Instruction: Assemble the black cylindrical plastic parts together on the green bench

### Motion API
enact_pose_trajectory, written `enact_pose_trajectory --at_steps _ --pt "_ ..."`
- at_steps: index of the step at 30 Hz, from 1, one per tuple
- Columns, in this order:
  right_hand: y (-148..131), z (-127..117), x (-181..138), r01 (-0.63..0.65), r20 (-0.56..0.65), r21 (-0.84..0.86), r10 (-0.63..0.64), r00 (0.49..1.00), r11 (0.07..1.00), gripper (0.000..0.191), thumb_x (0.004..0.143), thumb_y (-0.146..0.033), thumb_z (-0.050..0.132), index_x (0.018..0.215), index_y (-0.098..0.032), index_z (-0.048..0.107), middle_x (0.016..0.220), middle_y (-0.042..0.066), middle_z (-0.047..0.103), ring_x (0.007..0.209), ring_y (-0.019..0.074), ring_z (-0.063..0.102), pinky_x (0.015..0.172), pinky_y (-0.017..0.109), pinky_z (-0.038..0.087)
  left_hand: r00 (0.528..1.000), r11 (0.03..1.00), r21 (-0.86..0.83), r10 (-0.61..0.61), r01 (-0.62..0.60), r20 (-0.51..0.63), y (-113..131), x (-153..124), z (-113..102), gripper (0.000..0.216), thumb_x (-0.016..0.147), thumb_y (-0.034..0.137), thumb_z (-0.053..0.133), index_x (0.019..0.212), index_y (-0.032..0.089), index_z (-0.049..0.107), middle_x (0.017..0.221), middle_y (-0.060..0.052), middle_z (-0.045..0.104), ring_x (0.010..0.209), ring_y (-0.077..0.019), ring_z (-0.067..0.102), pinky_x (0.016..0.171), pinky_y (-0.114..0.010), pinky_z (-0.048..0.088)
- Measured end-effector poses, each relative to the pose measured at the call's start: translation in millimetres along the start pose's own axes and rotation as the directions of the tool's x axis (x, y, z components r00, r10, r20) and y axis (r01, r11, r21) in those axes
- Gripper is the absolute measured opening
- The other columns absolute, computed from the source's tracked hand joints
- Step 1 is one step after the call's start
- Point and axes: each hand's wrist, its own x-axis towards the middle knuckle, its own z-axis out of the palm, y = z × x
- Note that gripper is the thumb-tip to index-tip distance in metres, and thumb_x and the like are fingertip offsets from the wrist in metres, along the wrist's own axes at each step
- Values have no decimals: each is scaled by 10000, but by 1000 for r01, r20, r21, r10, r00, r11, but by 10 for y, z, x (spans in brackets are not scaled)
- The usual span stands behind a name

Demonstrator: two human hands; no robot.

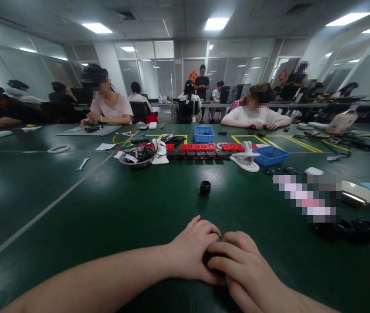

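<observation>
My left hand (196,248) and my right hand (240,265) meet low in the middle of the head view, just over the table. Between them sits a black round piece (208,257), mostly covered by the fingers, so its kind does not show. Fingers of my left hand curl around its far side, while those of my right hand press on it from the right. Beyond the hands, a short black ribbed cylinder (205,188), like a small lens, stands by itself on the green table (132,208).
Black rings (367,230) lie at the right. Farther off are a metal bowl (135,157), red power strips (198,147), a white clip stand (246,158), blue trays (204,134) and a wrench (83,164). Several people sit around the far side.
</observation>
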Motion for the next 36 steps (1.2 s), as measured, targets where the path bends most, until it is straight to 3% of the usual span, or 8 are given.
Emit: enact_pose_trajectory --at_steps 5,10,19,21,25,29,33,36 --pt "-32 -71 16 3 69 24 -5 998 1000 284 668 -98 436 851 -225 613 1013 -6 630 1000 199 493 885 369 372 1000 1000 8 -1 1 6 10 1 -12 502 591 448 692 1010 220 538 1049 -34 522 1024 -242 475 1027 -502 182" --pt "-21 -106 6 9 146 22 -12 989 1000 321 635 -72 436 839 -245 613 1061 -34 616 1123 211 445 1034 458 207 1000 1000 6 -8 8 22 -2 3 -6 552 591 429 693 1067 212 516 1056 -43 522 1039 -245 468 1034 -503 173" --pt "-39 -130 37 -9 221 80 -9 975 997 365 627 -61 430 884 -244 614 940 -36 654 1129 188 440 1079 451 75 997 1000 -21 -21 22 68 10 18 -41 590 565 390 695 1097 215 509 1081 -48 510 1055 -257 451 1035 -515 149" --pt "-28 -134 13 11 187 104 -30 982 995 362 644 -64 436 906 -245 607 926 -44 656 1146 181 420 1084 436 48 997 1000 -17 -25 26 77 18 19 -44 597 556 359 707 1100 215 507 1084 -47 509 1049 -252 454 1036 -515 147" --pt "28 -78 -63 92 7 134 -93 996 987 399 683 -86 465 1052 -224 533 1084 -7 600 1166 177 393 1068 391 161 998 1000 1 -15 15 66 25 18 -24 606 584 391 710 1126 225 495 1082 -46 509 1042 -246 458 1027 -520 161" --pt "114 35 -109 -8 -203 116 32 979 993 458 720 -166 510 1169 -183 420 1147 71 525 1078 202 441 968 396 315 998 999 -25 -43 45 54 45 26 -34 635 568 457 725 1116 228 499 1074 -47 517 1052 -251 453 1022 -532 167" --pt "167 88 -114 -192 -208 122 215 954 974 467 704 -349 606 1105 -162 459 1031 91 537 950 232 470 832 408 391 995 997 -33 -66 69 71 63 32 -71 474 548 446 748 906 193 566 1072 -54 523 1058 -248 451 1032 -528 139" --pt "168 70 -99 -235 -180 138 258 949 962 416 692 -379 625 1020 -153 505 953 84 548 880 228 472 774 407 395 995 997 -40 -62 66 80 69 37 -86 483 541 427 758 915 193 561 1079 -52 523 1059 -243 448 1035 -523 133"
